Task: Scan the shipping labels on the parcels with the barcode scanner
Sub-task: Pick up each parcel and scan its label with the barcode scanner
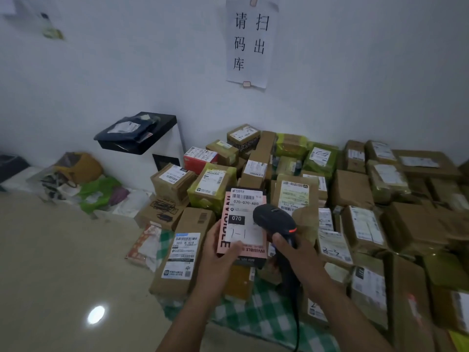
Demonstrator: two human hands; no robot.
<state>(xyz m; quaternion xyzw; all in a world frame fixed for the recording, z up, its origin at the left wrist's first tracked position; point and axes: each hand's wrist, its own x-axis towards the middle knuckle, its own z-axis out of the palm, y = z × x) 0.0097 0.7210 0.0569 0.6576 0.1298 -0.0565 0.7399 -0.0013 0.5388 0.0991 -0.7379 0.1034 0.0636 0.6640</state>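
Note:
My left hand [220,252] grips a pink box [224,224] by its lower left edge and holds it up, tilted toward me. Its white shipping label [245,217] reads "070-070-A80" and "1-1". My right hand [291,252] grips the handle of a black barcode scanner [275,219]. The scanner head sits over the right edge of the label, pointing at it. A black cable [295,323] hangs down from the handle.
Several cardboard parcels [355,189] with labels are piled on a green checked cloth [266,313] against the white wall. A long box [186,250] lies left of my hands. A black shelf [142,134] holds a dark bag. Plastic bags [83,181] lie at left on the tan floor.

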